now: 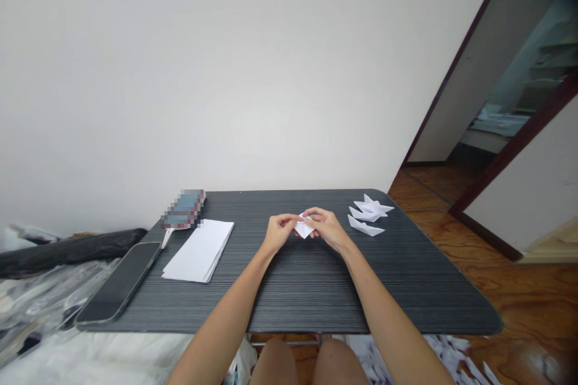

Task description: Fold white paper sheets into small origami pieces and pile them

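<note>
Between my two hands is a small piece of folded white paper [304, 229], diamond-shaped, held just above the dark table. My left hand [282, 230] pinches its left side with thumb and fingers. On the other side, my right hand [326, 227] grips the paper, its fingers over the top edge and partly hiding it. To the right of my hands lie several folded white paper boats [371, 209], close together near the table's far right corner. A stack of white paper sheets [201, 251] rests on the left part of the table.
A phone [120, 283] lies at the table's left edge. Behind it is a blurred-out object [184, 209] with a pale handle. The dark table [311, 301] meets a white wall at the back. White paper pieces [456, 355] lie below the table at right.
</note>
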`<state>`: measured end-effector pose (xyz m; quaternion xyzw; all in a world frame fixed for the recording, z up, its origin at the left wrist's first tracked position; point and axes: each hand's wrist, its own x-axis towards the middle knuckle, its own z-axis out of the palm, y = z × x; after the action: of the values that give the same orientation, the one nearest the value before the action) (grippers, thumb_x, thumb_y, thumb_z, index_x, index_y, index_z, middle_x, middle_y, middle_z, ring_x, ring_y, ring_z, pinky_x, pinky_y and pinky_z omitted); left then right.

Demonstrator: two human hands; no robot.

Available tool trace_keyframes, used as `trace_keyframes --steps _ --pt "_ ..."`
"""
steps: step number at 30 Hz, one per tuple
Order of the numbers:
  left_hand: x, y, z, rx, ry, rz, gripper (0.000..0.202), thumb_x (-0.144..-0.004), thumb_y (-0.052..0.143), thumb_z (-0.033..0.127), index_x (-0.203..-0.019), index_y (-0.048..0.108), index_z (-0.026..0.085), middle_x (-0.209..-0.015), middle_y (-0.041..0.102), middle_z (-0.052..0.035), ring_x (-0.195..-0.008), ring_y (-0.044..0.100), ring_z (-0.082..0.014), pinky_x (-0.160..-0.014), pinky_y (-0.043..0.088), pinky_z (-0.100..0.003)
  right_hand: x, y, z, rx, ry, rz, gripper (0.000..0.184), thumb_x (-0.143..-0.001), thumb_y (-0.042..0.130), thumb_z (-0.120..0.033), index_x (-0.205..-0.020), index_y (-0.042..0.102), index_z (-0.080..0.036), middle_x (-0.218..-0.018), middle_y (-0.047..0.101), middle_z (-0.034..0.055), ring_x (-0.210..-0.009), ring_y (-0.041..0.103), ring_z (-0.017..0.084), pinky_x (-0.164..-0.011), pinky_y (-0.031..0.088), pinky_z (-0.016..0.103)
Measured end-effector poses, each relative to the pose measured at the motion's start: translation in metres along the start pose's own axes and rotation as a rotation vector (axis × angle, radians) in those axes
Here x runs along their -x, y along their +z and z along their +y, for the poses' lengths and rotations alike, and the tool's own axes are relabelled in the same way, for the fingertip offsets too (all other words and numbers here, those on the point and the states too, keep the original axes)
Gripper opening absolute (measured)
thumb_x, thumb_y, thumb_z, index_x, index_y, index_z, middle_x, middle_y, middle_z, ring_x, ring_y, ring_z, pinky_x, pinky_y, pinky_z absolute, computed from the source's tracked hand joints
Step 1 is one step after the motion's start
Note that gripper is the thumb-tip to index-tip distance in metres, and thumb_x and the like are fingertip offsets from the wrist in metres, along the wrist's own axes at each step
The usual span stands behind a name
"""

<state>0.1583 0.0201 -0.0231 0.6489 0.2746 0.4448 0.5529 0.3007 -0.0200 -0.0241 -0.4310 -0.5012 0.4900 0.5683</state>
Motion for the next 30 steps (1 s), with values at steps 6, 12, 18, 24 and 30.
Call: trace_keyframes --steps 6,12,18,24,30 --pt "0.0017 0.0014 0.0005 0.056 -0.042 -0.006 0.014 -0.062 0.051 0.014 -0.065 0.065 0.011 -0.053 0.061 -0.0017 -0.044 0.054 -0.0108 -0.044 0.044 -0.021 -0.0013 0.0001 0.0029 -0.05 0.031 -0.005 0.024 -0.057 0.066 -0.031 -0.073 0.057 -0.015 -0.057 0.058 -0.0006 -0.043 0.047 0.006 -0.037 0.031 0.017" --pt "0.0023 0.0005 -0.0032 0.05 -0.065 0.014 0.014 -0.061 0.052 0.015 -0.067 0.064 0.01 -0.054 0.062 -0.0023 -0.044 0.054 -0.0109 -0.044 0.044 -0.021 0.0022 0.0031 -0.0018 -0.066 0.07 -0.054 0.026 -0.057 0.065 -0.033 -0.075 0.056 -0.016 -0.055 0.058 -0.0017 -0.043 0.048 0.008 -0.038 0.03 0.018" --pt "0.0035 -0.001 -0.0052 0.046 -0.074 -0.012 0.015 -0.063 0.053 0.018 -0.068 0.064 0.01 -0.052 0.061 -0.0021 -0.042 0.053 -0.0108 -0.043 0.043 -0.021 0.003 0.003 -0.003 -0.056 0.071 -0.059 0.024 -0.057 0.066 -0.03 -0.074 0.058 -0.015 -0.06 0.059 -0.0003 -0.051 0.052 0.01 -0.042 0.033 0.019" --pt "0.0045 0.0001 -0.0021 0.059 -0.075 -0.059 0.014 -0.064 0.053 0.019 -0.068 0.062 0.01 -0.047 0.058 -0.001 -0.04 0.053 -0.0107 -0.041 0.04 -0.02 0.0022 0.002 -0.0001 -0.078 0.098 -0.063 0.021 -0.057 0.065 -0.026 -0.073 0.058 -0.014 -0.058 0.06 0.0007 -0.051 0.054 0.011 -0.045 0.036 0.021" --pt "0.0037 -0.0029 -0.0042 0.047 -0.072 -0.048 0.016 -0.066 0.053 0.022 -0.074 0.059 0.009 -0.051 0.058 -0.0014 -0.041 0.054 -0.0115 -0.042 0.041 -0.021 0.002 0.0007 0.0 -0.104 0.099 -0.062 0.026 -0.06 0.064 -0.027 -0.081 0.057 -0.013 -0.06 0.06 0.0019 -0.051 0.053 0.011 -0.043 0.034 0.02"
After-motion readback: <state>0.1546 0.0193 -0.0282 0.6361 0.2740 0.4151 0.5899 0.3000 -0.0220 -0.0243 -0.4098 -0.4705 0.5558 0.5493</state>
